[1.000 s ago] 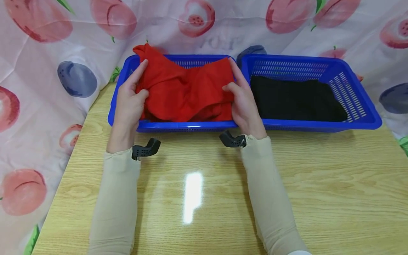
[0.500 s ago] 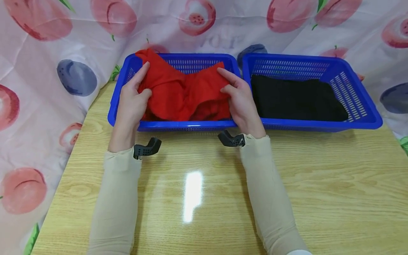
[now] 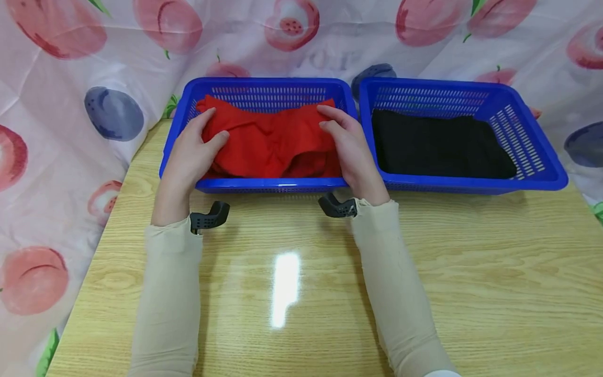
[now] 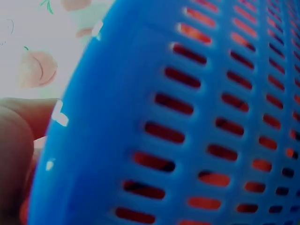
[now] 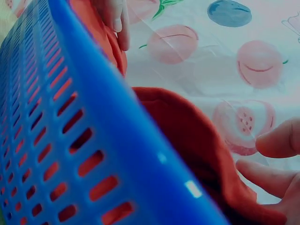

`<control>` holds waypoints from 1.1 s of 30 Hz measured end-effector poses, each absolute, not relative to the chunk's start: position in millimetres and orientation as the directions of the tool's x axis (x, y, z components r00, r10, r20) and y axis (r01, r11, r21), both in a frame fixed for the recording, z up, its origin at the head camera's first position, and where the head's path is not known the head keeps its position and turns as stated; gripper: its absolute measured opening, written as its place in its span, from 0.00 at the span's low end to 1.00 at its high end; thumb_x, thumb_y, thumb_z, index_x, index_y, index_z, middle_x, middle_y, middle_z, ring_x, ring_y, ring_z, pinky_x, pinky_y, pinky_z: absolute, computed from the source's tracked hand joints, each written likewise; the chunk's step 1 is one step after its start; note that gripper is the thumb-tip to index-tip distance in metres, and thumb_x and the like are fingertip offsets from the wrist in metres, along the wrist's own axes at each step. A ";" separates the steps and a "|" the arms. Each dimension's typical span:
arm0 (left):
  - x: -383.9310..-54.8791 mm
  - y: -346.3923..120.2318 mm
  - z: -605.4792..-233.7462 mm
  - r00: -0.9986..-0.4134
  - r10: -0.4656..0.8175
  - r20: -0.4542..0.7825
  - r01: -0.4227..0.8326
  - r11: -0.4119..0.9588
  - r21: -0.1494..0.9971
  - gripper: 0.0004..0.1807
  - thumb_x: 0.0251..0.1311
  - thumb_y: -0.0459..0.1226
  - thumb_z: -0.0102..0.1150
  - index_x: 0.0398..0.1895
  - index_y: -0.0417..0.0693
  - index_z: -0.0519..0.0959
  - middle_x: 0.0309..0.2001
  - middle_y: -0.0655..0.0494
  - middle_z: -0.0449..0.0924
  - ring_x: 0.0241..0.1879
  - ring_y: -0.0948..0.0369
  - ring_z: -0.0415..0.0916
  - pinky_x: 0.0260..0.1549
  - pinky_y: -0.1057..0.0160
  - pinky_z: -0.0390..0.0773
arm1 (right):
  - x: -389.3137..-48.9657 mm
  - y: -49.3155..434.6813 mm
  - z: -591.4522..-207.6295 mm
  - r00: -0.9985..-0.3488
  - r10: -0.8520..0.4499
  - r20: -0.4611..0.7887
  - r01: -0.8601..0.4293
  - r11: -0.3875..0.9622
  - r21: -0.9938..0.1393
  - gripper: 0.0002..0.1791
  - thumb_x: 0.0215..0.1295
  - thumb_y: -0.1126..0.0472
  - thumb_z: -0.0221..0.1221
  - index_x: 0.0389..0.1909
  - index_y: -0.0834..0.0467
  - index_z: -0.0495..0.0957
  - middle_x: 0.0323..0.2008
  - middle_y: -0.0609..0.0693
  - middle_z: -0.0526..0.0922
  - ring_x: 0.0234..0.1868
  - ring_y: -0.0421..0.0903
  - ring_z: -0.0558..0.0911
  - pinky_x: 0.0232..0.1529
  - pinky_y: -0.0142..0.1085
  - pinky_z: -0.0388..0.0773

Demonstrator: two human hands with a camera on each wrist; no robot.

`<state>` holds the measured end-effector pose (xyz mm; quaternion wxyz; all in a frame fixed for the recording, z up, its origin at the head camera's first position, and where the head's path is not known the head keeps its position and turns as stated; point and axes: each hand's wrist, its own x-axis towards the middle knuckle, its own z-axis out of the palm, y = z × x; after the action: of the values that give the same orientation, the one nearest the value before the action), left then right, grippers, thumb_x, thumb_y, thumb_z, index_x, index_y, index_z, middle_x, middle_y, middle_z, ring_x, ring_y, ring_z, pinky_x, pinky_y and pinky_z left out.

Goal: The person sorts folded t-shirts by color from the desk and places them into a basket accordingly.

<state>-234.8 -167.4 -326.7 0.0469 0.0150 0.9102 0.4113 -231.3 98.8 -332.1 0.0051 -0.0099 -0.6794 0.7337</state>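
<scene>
Red folded cloth (image 3: 264, 139), perhaps a garment, lies in the left blue basket (image 3: 278, 183), its front edge bulging in a loose fold. My left hand (image 3: 190, 152) is over the basket's left side, with thumb and forefinger spread at the cloth's left end. At the right end, my right hand (image 3: 353, 149) has its fingers loosely extended beside the cloth. In the right wrist view the right thumb (image 5: 281, 138) stands apart from a finger near the red fold (image 5: 187, 122). The basket wall (image 4: 112, 112) hides most of the left hand in the left wrist view.
A second blue basket (image 3: 471, 184) stands close on the right, with black folded cloth (image 3: 443, 146) inside. Both baskets rest on a wood-grain table (image 3: 301, 272). Behind and at the left hangs a fruit-print curtain (image 3: 235, 31).
The red cloth has sunk lower into the left basket, its upper left corner dropping from above the rim. Both hands have lowered with it and loosened their grip on its ends.
</scene>
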 end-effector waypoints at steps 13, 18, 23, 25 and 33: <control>-234.2 -174.6 -329.3 -0.991 0.105 -0.088 0.025 0.768 0.640 0.28 0.63 0.46 0.40 0.67 0.58 0.54 0.69 0.51 0.41 0.65 0.52 0.43 0.58 0.46 0.55 | -229.4 98.4 -331.3 -0.996 0.081 0.032 -0.017 0.179 -0.984 0.20 0.66 0.62 0.46 0.58 0.46 0.68 0.65 0.34 0.52 0.65 0.35 0.48 0.59 0.34 0.60; -234.7 -173.5 -329.8 -0.991 0.091 -0.102 0.002 0.753 0.657 0.30 0.63 0.50 0.39 0.67 0.54 0.55 0.70 0.56 0.33 0.67 0.53 0.36 0.59 0.46 0.53 | -228.4 98.8 -331.6 -0.996 0.086 0.031 -0.012 0.218 -0.976 0.19 0.66 0.61 0.47 0.57 0.45 0.69 0.65 0.35 0.52 0.65 0.35 0.48 0.59 0.34 0.60; -235.0 -173.6 -328.8 -0.992 0.079 -0.102 -0.009 0.748 0.664 0.31 0.62 0.52 0.37 0.67 0.51 0.56 0.70 0.61 0.30 0.67 0.57 0.31 0.61 0.49 0.49 | -229.9 98.7 -331.5 -0.996 0.087 0.036 -0.013 0.256 -0.967 0.18 0.66 0.60 0.47 0.54 0.44 0.73 0.64 0.36 0.54 0.65 0.35 0.49 0.59 0.35 0.59; -235.0 -173.7 -328.4 -0.991 0.081 -0.102 -0.006 0.756 0.655 0.31 0.63 0.51 0.37 0.67 0.50 0.56 0.70 0.61 0.30 0.67 0.58 0.30 0.61 0.49 0.49 | -230.2 98.8 -331.6 -0.995 0.087 0.041 -0.016 0.262 -0.965 0.18 0.65 0.60 0.47 0.54 0.44 0.73 0.64 0.36 0.54 0.65 0.36 0.49 0.59 0.36 0.59; -235.6 -173.2 -329.4 -0.981 0.107 -0.161 -0.002 0.827 0.563 0.32 0.63 0.52 0.36 0.66 0.44 0.55 0.70 0.55 0.27 0.67 0.52 0.31 0.60 0.45 0.48 | -230.2 97.8 -331.5 -0.993 0.104 0.053 -0.023 0.272 -0.962 0.17 0.65 0.59 0.48 0.54 0.45 0.73 0.64 0.34 0.55 0.65 0.35 0.49 0.60 0.35 0.58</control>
<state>-235.6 -173.2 -329.4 0.0929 0.0276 0.9511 0.2932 -230.2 97.8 -331.5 0.0524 -0.0253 -0.7957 0.6029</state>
